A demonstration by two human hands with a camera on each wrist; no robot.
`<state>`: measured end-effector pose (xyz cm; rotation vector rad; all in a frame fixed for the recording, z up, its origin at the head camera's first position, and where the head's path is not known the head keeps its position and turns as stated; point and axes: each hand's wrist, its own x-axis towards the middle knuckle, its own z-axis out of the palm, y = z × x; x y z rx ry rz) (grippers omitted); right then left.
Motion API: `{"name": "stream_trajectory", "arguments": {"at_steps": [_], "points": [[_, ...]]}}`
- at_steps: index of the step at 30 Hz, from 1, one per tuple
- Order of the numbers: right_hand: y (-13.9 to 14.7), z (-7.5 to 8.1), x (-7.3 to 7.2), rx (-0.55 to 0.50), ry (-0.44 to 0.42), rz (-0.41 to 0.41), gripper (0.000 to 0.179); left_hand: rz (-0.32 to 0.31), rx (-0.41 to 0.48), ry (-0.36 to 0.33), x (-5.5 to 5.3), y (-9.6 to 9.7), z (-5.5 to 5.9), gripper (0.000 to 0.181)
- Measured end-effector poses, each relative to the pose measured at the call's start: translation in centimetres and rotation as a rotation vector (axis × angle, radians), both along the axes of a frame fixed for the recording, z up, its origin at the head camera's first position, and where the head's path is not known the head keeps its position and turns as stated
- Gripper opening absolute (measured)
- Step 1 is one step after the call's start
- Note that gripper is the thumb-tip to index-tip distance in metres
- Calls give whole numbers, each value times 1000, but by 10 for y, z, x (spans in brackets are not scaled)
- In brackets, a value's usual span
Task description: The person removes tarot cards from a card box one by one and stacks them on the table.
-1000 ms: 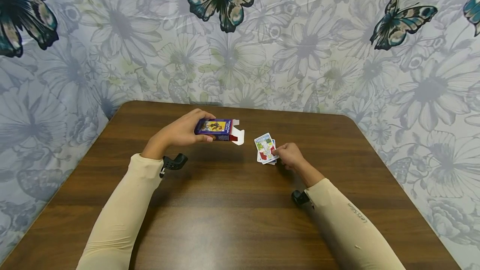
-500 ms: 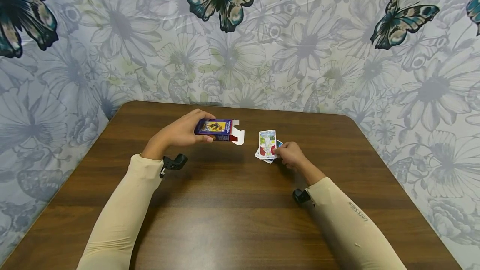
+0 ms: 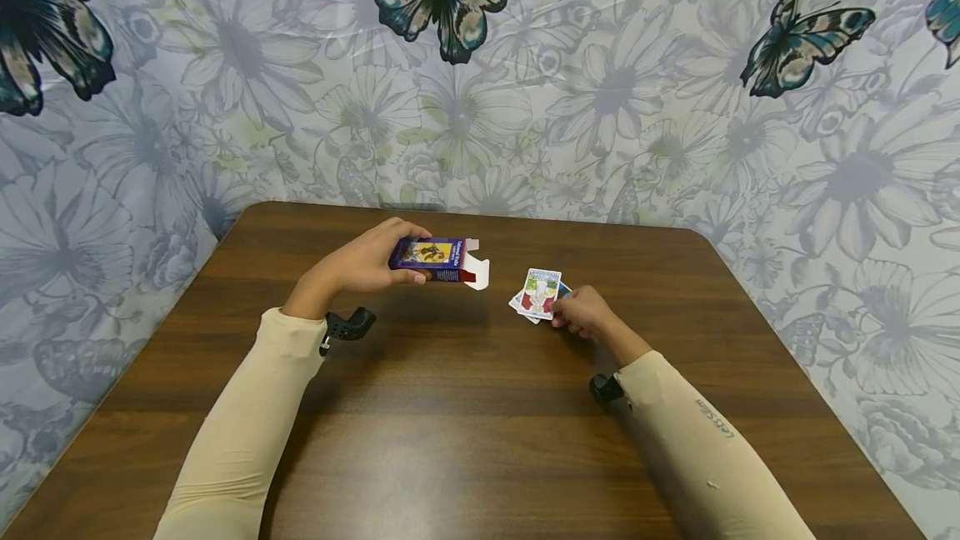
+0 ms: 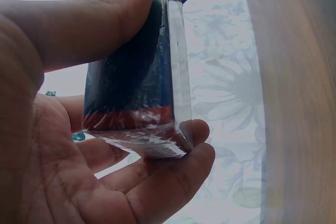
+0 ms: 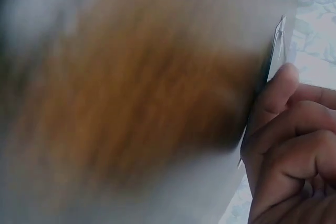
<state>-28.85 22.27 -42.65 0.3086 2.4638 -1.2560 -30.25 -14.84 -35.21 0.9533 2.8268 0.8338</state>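
The right hand (image 3: 587, 312), fingers curled closed, pinches the lower right corner of the fanned cards (image 3: 541, 293) just left of its fingertips; contact with the tabletop (image 3: 450, 440) cannot be determined. Slightly farther, the left hand (image 3: 367, 261), parted to the width of the card box (image 3: 427, 253), grips it, open flap (image 3: 476, 270) facing the right hand. Apparent step: adjusting the cards. Next move likely requires a light, even pinch. Versus the previous frame, the top card is tilted and nearer; the box is unmoved.
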Motion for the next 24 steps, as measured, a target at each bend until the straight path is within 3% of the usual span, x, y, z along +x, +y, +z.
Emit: {"name": "stream_trajectory", "arguments": {"at_steps": [4,8,12,15,19,24], "points": [[2,-1,-1,123,43,38,32,2,-1,-2,0,0,0,67],[3,8,-2,401,132,110,43,4,-2,-2,0,-1,0,68],[-2,21,-10,638,118,148,53,-2,-3,3,-1,-1,1,68],[-15,26,-17,724,83,151,68,-5,-7,8,-1,0,0,67],[-41,27,-28,793,82,144,102,-3,-1,10,0,-1,0,66],[-67,22,-39,830,80,164,114,-9,13,5,2,-2,4,66]]}}
